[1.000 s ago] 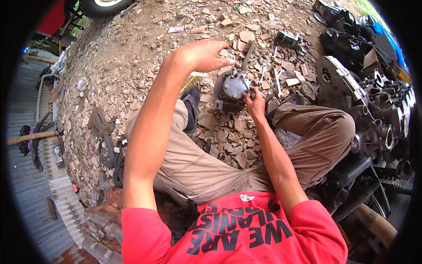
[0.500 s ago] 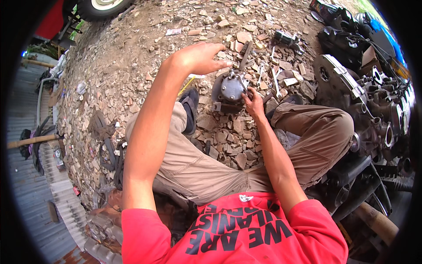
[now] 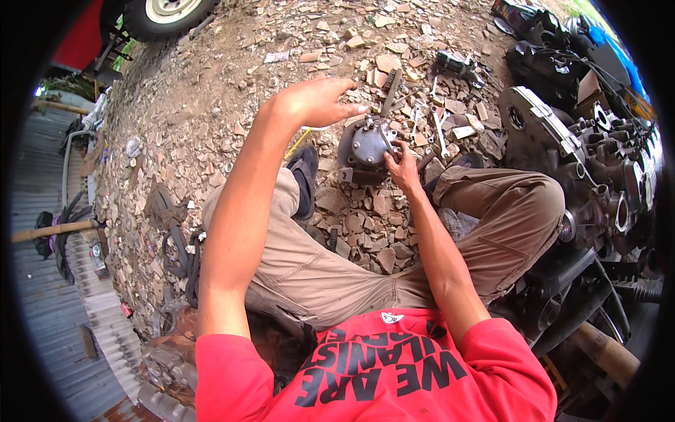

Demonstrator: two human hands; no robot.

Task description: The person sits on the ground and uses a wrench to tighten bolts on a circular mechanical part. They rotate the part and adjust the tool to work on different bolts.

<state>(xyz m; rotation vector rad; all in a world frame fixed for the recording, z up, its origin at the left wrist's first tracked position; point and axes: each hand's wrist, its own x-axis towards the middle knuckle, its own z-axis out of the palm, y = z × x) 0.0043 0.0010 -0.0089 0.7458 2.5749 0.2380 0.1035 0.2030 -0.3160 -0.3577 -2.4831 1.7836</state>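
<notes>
A round grey metal machine part [image 3: 368, 146], with bolts on its lid and a darker block at its base, stands on the rubble between my feet. My right hand [image 3: 403, 170] is at its right edge, fingers closed round a slim grey metal tool [image 3: 386, 138] that reaches onto the lid; its exact kind is hard to make out. Just above and left of the part hovers my left hand [image 3: 322, 100], holding nothing, with fingers stretched and thumb apart. A wire brush [image 3: 391, 88] lies beyond the part. Combination wrenches [image 3: 441, 133] lie to its right.
Broken tile and stones [image 3: 232, 105] cover the ground. On the right are large engine castings [image 3: 541, 126] and black bags. A dark cylindrical part [image 3: 453, 65] lies farther off. A tyre [image 3: 172, 13] stands at the far left, above corrugated metal sheets [image 3: 42, 281].
The right hand has shifted slightly along the edge of the machine part, and the slim tool shows more clearly over the lid. The left hand stays outstretched, almost where it was.
</notes>
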